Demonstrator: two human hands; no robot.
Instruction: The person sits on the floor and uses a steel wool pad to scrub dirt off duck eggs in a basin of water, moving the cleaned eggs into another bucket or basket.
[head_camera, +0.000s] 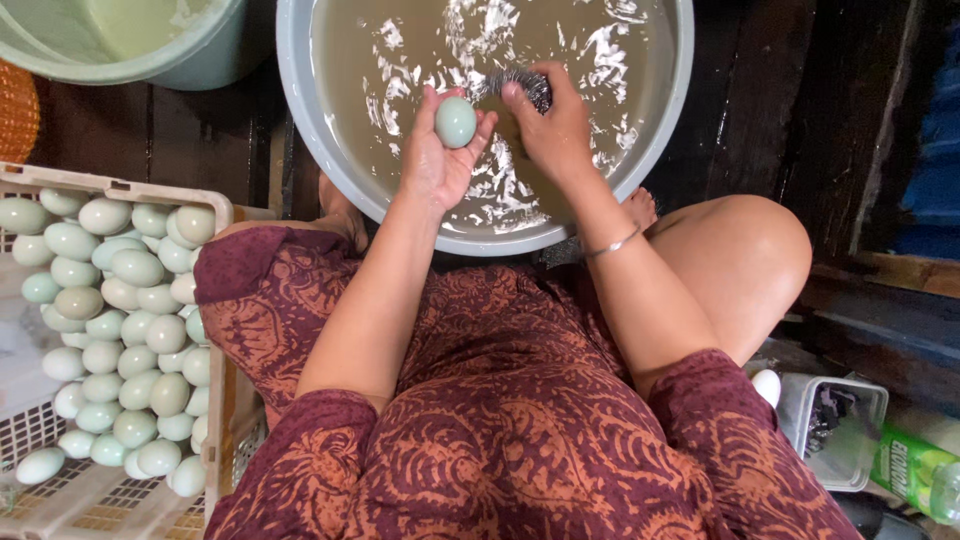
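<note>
Pale green egg cupped in left hand, fingers curled round it, above murky water in grey basin. Right hand closed on steel-wool scourer, just beside egg, not quite touching. Step judged: scrubbing, mid-way. Next move calls for light pressure; shell fragile. Plastic crate of similar eggs at left. Dark wooden plank floor; second basin upper left; green bottle lower right.
</note>
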